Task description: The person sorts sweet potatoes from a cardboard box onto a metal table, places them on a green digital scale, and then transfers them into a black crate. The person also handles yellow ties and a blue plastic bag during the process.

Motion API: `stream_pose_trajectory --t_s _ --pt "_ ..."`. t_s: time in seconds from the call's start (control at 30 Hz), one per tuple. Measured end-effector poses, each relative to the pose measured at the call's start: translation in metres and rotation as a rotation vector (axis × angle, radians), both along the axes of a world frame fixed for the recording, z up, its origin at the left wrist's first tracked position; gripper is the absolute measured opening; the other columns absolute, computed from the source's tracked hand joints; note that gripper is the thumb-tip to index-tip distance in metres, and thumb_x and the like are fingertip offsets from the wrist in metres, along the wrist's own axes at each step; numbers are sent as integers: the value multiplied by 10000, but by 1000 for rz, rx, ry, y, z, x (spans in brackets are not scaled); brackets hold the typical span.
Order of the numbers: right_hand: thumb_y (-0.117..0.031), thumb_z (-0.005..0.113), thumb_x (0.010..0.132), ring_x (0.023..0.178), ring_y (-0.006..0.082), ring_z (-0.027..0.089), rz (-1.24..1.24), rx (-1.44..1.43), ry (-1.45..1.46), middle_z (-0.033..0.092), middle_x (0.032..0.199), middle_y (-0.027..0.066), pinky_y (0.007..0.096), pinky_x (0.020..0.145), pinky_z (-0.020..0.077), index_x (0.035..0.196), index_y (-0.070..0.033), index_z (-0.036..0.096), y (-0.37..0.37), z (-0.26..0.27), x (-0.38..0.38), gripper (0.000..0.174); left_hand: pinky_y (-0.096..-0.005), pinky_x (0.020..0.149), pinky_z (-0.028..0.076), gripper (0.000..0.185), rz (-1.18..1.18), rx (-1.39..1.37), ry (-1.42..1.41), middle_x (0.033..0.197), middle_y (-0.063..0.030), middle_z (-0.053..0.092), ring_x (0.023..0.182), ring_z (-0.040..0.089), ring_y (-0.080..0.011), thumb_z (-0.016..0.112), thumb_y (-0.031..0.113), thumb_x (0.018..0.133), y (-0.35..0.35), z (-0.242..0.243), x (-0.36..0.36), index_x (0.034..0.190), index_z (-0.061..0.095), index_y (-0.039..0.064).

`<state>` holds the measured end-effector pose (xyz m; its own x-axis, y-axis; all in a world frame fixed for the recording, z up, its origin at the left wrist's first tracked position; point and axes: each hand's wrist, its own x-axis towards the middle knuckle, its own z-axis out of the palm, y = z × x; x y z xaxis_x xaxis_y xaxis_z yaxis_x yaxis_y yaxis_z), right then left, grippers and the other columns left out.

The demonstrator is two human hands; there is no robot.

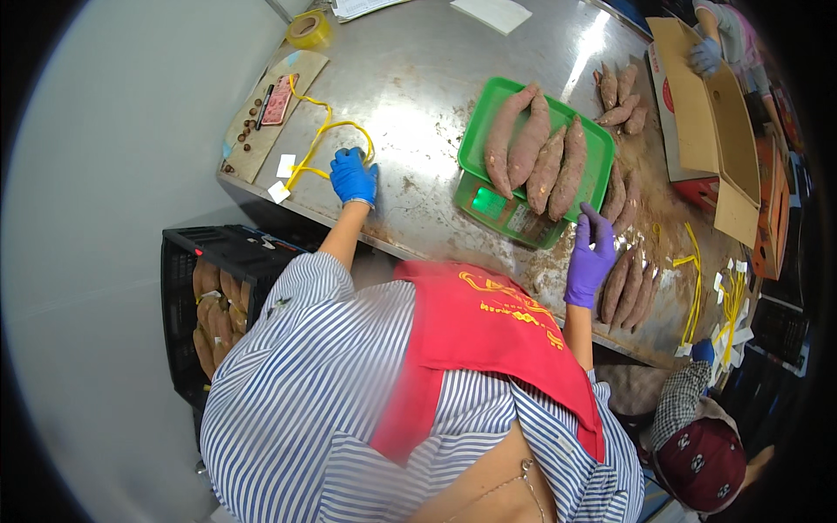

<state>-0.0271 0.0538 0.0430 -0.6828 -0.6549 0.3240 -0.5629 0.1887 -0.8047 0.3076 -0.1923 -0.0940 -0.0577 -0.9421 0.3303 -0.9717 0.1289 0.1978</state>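
My left hand (354, 176), in a blue glove, rests on the metal table beside a looped yellow tie strap (322, 133) with white tags. Its fingertips touch or nearly touch the strap; whether they grip it is hidden. My right hand (590, 261), in a purple glove, has its fingertips at the near right corner of a green tray (592, 173). I cannot tell whether they pinch the rim. Several long sweet potatoes (531, 140) lie side by side on the tray. The tray sits on a green digital scale (467, 196) with a lit display.
More sweet potatoes (629, 287) lie right of the scale. A cardboard box (703, 111), a co-worker's gloved hand (706, 55) and yellow straps (732, 307) are farther right. A capped co-worker (700, 464) is lower right. A phone (278, 101), tape (307, 29) and black crate (176, 314) are left.
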Motion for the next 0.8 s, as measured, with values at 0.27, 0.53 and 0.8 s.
stream_pose_trajectory --t_s 0.27,0.53,0.8 --pt "-97 637 880 1089 282 578 496 -127 45 633 1140 119 395 906 455 1159 -94 665 -20 33 53 281 -290 606 494 111 -899 643 631 755 -104 682 610 628 -166 678 177 894 37 118 -73 931 716 79" --pt "-176 540 983 634 85 559 702 135 -928 588 689 11 260 616 465 1049 -39 696 3 28 60 218 -253 576 453 60 -1122 680 471 720 -76 632 599 574 -120 679 67 866 53 212 -98 894 682 14" --pt "-162 555 973 967 123 649 634 41 -943 716 1013 80 262 893 481 1100 -14 704 18 26 43 246 -268 727 478 90 -931 -172 552 861 -80 627 789 594 -157 695 17 848 50 211 -112 928 664 -8"
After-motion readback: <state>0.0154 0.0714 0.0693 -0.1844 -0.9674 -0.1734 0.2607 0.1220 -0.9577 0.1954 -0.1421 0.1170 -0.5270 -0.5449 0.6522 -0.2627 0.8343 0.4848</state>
